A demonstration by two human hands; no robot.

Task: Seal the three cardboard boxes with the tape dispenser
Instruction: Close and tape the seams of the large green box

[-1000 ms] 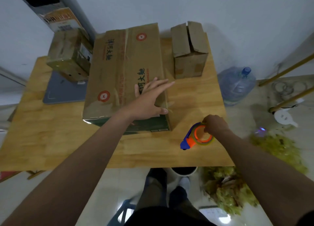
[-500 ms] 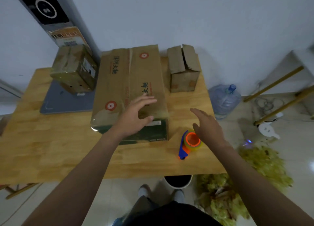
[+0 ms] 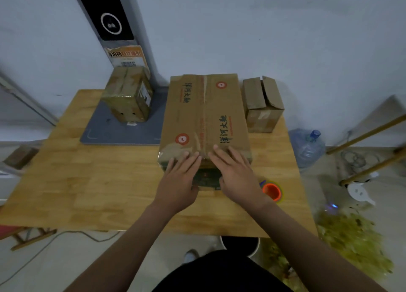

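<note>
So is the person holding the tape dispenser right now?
No, the tape dispenser lies on the wooden table, while the left hand and right hand rest flat on the large cardboard box.

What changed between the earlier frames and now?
The right hand let go of the tape dispenser, which was left on the table, and moved left onto the near edge of the large box. The left hand slid back to the same edge; both press flat there. Unchanged: the large box, the small open box, and the taped box on the grey mat.
</note>
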